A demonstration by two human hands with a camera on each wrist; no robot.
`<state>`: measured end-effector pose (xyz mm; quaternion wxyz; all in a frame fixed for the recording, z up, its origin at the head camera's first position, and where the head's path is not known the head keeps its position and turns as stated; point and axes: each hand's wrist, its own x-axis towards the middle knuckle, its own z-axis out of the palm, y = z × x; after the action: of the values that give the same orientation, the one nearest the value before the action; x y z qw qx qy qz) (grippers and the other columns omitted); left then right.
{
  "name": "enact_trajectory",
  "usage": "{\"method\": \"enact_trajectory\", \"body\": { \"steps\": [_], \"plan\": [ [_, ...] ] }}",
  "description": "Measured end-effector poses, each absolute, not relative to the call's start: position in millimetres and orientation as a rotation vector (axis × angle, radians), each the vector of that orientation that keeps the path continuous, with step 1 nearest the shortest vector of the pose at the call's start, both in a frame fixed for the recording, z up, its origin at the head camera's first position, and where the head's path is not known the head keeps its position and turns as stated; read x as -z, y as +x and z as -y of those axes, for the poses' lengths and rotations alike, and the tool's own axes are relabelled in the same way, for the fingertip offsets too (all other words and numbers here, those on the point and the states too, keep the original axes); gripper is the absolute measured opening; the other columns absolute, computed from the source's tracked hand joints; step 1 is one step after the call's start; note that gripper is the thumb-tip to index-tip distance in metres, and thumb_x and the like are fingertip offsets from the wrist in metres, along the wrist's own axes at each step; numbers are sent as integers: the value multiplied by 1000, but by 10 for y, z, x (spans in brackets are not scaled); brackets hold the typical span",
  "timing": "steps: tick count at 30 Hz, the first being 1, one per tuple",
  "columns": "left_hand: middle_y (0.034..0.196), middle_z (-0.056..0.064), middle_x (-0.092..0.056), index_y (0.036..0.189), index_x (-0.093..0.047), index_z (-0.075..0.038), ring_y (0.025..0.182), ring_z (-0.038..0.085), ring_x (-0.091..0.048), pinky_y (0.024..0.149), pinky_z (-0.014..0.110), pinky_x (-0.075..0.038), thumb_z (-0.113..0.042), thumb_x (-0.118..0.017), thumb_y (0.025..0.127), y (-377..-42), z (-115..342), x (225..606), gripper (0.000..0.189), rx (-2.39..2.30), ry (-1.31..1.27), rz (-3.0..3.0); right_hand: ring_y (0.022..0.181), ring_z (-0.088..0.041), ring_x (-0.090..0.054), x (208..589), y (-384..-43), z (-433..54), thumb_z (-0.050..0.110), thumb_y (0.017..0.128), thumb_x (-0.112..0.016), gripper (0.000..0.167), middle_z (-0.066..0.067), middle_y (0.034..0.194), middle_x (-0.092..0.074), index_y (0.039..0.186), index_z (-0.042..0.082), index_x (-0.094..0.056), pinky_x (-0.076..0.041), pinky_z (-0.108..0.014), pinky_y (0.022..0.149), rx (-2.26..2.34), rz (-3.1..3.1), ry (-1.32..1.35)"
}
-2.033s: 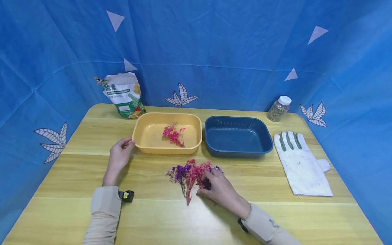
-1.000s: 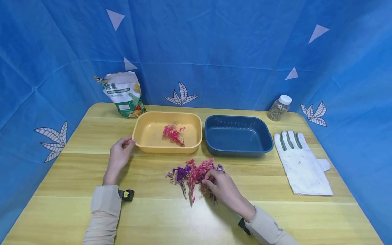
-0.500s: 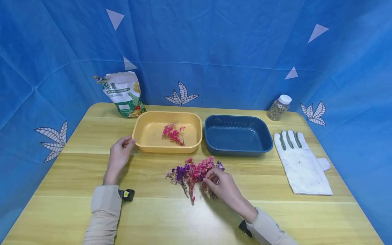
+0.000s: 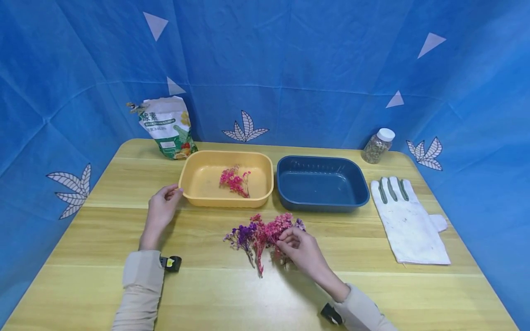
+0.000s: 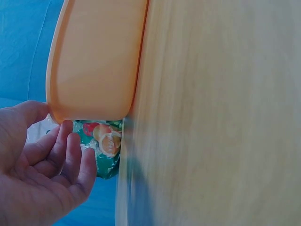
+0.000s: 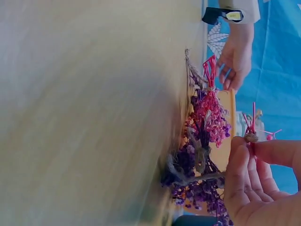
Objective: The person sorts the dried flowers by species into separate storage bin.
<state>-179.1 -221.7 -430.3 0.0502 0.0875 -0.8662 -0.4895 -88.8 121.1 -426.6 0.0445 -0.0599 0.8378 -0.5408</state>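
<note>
My left hand [image 4: 163, 207] pinches the near left corner of the yellow tray [image 4: 223, 202] between thumb and fingers. A pink flower sprig [image 4: 235, 181] lies inside that tray. In front of the trays, my right hand [image 4: 304, 250] pinches a pink dried flower bunch [image 4: 278, 225] by its stems. The right wrist view shows its pink stems [image 6: 253, 117] and a twine knot poking out at the fingertips. Beside it on the table lie a purple bunch [image 4: 243, 235] and another pink bunch [image 4: 259, 241]. A further purple bunch [image 4: 300, 224] is partly hidden behind the right hand.
A dark blue tray [image 4: 323, 207] stands right of the yellow one. At the back left is a white-and-green bag [image 4: 167, 128]; at the back right, a white-capped jar [image 4: 377, 147]. A white glove [image 4: 410, 225] lies on the right. A blue cloth backs the table.
The right hand has moved slightly right from lower among the bunches, and its fingertips now pinch the pink bunch, which has shifted a little. The left hand and trays stay put.
</note>
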Motion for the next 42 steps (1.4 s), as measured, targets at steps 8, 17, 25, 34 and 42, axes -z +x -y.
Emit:
{"method": "enact_trajectory", "body": {
  "steps": [8, 17, 25, 34, 42],
  "plan": [
    [120, 24, -55, 133, -47, 7, 107, 28, -51, 87, 29, -40, -30, -47, 100, -1785, 2214, 4297, 50, 1494, 264, 2637, 74, -16, -62, 4303, -906, -1215, -7, 79, -67, 13, -9, 82, -63, 89, -2, -60, -52, -20, 70, 1726, -2451, -76],
    [121, 24, -55, 134, -47, 6, 108, 28, -50, 87, 30, -40, -28, -47, 100, -1783, 2212, 4278, 48, 1500, 271, 2645, 77, -19, -64, 4291, -900, -1225, -11, 79, -65, 19, -16, 86, -65, 96, -8, -57, -52, -20, 68, 1799, -2358, -78],
    [121, 24, -54, 134, -46, 6, 108, 28, -50, 87, 30, -41, -29, -47, 100, -1791, 2218, 4288, 49, 1495, 268, 2655, 78, -20, -64, 4292, -898, -1230, -10, 78, -67, 24, -16, 88, -65, 100, -8, -57, -53, -21, 71, 1778, -2359, -24],
    [122, 24, -54, 135, -46, 6, 109, 30, -50, 88, 33, -41, -30, -46, 100, -1796, 2215, 4296, 50, 1505, 275, 2654, 78, -20, -66, 4261, -888, -1245, -5, 79, -69, 39, -14, 88, -67, 115, -9, -53, -54, -24, 71, 1757, -2329, 4],
    [122, 25, -54, 134, -46, 7, 109, 30, -50, 88, 32, -41, -32, -46, 100, -1799, 2221, 4299, 52, 1493, 269, 2655, 77, -19, -66, 4259, -886, -1247, -4, 80, -69, 44, -13, 88, -67, 121, -10, -54, -54, -24, 70, 1721, -2357, -16]
  ]
}}
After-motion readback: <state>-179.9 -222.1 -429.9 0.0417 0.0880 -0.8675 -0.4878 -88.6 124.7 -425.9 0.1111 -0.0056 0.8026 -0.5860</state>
